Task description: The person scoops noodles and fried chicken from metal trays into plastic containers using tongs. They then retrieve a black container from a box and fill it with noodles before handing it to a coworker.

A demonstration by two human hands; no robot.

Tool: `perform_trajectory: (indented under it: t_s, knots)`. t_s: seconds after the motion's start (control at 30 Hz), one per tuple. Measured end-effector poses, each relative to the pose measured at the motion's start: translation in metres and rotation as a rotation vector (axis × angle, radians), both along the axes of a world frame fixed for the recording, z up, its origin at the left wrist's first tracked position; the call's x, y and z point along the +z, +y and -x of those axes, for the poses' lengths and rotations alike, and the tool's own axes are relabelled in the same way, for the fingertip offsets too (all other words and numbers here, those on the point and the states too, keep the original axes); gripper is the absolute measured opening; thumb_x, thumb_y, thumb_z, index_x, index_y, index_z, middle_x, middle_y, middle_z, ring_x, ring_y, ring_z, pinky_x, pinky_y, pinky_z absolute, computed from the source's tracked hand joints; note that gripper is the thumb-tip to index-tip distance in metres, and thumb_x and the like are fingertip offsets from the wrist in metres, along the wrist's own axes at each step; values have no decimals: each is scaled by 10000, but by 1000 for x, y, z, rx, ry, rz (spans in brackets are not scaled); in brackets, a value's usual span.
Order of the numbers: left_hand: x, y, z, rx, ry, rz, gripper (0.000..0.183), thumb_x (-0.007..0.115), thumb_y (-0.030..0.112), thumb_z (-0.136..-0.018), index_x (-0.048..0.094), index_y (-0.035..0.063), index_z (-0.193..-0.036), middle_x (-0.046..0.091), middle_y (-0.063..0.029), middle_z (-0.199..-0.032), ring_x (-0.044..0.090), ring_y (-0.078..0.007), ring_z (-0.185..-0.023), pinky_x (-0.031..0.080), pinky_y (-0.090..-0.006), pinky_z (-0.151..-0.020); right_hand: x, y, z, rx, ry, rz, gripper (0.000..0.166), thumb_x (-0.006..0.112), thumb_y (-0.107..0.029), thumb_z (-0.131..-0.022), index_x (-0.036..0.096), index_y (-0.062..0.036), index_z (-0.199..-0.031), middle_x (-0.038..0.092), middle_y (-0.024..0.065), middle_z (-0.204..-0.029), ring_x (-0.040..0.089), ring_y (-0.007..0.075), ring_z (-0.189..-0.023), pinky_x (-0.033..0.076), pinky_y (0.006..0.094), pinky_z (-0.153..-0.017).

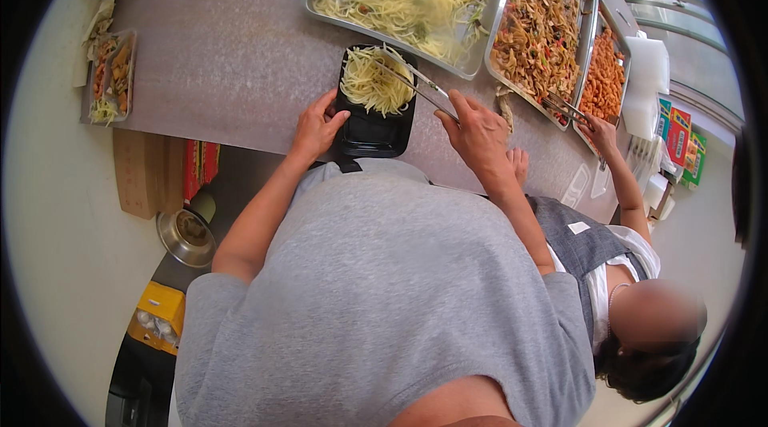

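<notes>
My left hand [319,130] grips the left side of a black plastic food container [377,134], thumb over its rim. A mound of pale shredded potato [375,80] fills the far compartment, while the near compartment shows bare black plastic. In my right hand [478,131] is a pair of metal tongs [427,89], whose tips reach into the shredded potato in the container. Just beyond lies a large metal tray [474,70] of shredded potato, partly veiled by a pale haze.
At right, a co-worker's hand [598,131] holds tongs [564,107] over a tray of brown sliced food [537,31]. Farther right are a tray of orange-brown pieces [603,82] and stacked white containers [647,76]. A filled clear container [112,77] sits at the table's left end.
</notes>
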State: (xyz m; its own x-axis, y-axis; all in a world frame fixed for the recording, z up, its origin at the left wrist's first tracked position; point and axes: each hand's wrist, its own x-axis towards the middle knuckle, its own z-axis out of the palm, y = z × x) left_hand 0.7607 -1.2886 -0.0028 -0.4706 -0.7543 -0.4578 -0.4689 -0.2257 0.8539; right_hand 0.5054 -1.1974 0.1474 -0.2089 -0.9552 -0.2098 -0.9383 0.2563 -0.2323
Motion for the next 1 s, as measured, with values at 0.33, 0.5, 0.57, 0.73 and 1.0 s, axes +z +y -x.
perform_trajectory:
  t_s: [0.33, 0.5, 0.57, 0.73, 1.0]
  knots:
    - [-6, 2, -2, 5, -6, 12, 539, 744, 198, -809, 566, 79, -1304, 611, -55, -809, 543, -126, -653, 482, -282, -634, 0, 2, 5, 6, 3, -12, 343, 674, -299, -851, 550, -88, -1091, 640, 85, -831, 644, 311, -704, 484, 408, -583]
    - [4, 0, -2, -13, -10, 8, 546, 741, 207, -810, 563, 71, -1308, 611, -55, -805, 546, -130, -668, 483, -289, -648, 13, -8, -10, -11, -33, 52, 320, 671, -292, -852, 547, -81, -1059, 624, 88, -799, 644, 305, -714, 484, 405, -587]
    - [1, 1, -3, -15, -11, 27, 547, 739, 208, -811, 562, 73, -1311, 610, -54, -799, 546, -131, -673, 481, -290, -654, 7, -15, -19, 34, -43, 70, 311, 668, -291, -854, 545, -80, -1047, 621, 86, -794, 644, 306, -721, 486, 406, -591]
    - [3, -1, -4, -16, 25, -1, 557, 737, 204, -811, 555, 66, -1318, 612, -57, -800, 550, -140, -689, 478, -289, -670, 7, -18, -24, 75, -32, 29, 286, 670, -288, -848, 534, -79, -988, 620, 89, -788, 644, 313, -742, 490, 414, -607]
    - [-16, 2, -4, -1, 63, 48, 561, 741, 207, -808, 555, 53, -1314, 618, -66, -818, 557, -141, -698, 480, -286, -670, 13, 14, -22, 111, -13, -70, 300, 679, -307, -840, 541, -85, -986, 631, 88, -800, 641, 323, -721, 480, 423, -592]
